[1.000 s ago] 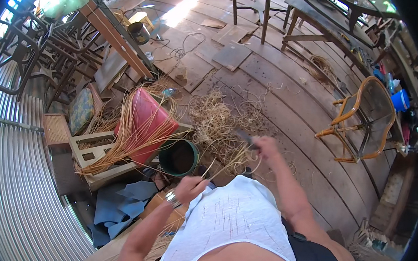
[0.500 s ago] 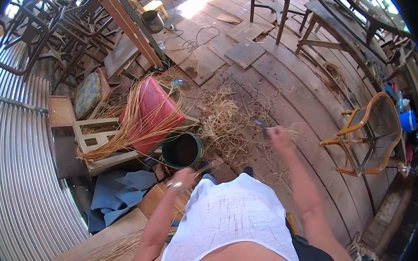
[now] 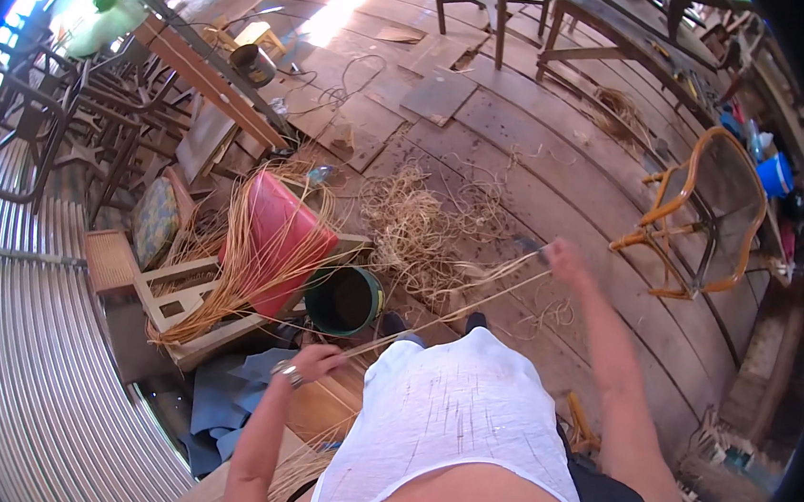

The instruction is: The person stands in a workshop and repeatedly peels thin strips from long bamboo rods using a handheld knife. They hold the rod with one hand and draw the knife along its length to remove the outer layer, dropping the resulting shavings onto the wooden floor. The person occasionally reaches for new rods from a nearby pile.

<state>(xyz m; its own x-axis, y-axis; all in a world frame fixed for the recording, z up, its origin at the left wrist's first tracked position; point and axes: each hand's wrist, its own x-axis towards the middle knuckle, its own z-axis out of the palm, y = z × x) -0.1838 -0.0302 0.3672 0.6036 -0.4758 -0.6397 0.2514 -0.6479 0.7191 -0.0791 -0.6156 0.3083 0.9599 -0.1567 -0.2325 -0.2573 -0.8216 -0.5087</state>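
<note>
Cane, a long thin pale strip [image 3: 459, 311], runs nearly straight on a slant between the two bare hands, passing just above the shoe tips. On my feed the left hand [image 3: 318, 363], at seven o'clock, has its fingers folded on the strip's lower end. The right hand [image 3: 570, 263], at three o'clock, is closed around a dark tool [image 3: 528, 248] – slim and blade-like, though too blurred for me to be sure – and the strip's upper end meets that fist; I cannot tell how the fingers pinch it. Beside that end, paler fibres hang in a loose, ribbony spray.

Near the clock's centre I see a springy heap of curled shavings [image 3: 414, 223] on worn, dusty floorboards [image 3: 560, 198]. At nine o'clock, long honey-coloured strands [image 3: 240, 261] drape over a smooth red panel [image 3: 290, 236] and a pale, squared wooden frame [image 3: 163, 307]. Between seven and eight sits a round green bucket [image 3: 376, 298], dark inside, with limp blue-grey sheeting [image 3: 222, 393] lying in crumpled folds below it.

Ridged, shiny corrugated metal [image 3: 21, 342] fills eight o'clock. Between two and three I have a chair [image 3: 736, 204] with a glossy, bent orange-brown frame and a see-through back – well apart from the right hand.
</note>
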